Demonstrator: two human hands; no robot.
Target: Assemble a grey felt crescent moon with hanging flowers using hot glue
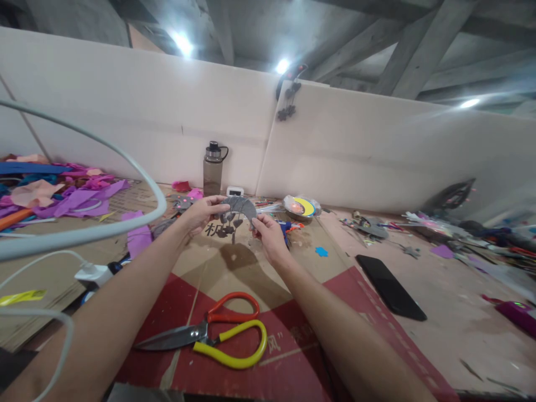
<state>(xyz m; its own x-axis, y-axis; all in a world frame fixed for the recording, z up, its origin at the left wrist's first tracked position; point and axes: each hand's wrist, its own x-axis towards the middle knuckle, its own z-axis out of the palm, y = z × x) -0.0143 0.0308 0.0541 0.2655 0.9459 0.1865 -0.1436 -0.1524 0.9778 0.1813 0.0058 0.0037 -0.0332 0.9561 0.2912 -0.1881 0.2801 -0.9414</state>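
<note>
Under the fingers spread the bench (456,326), with a red-and-brown cardboard sheet (293,346) on it; large scissors (201,331) lay on the cardboard, nearer the body than the fingers; a black phone (390,286) lay to their right. Above the cardboard, the fingers of the left hand (199,216) and right hand (270,239) pinched opposite ends of a grey curved strip (242,205); small dark pieces (228,229) dangled between them; a blue cutout (321,252) lay just right of the right fingers.
</note>
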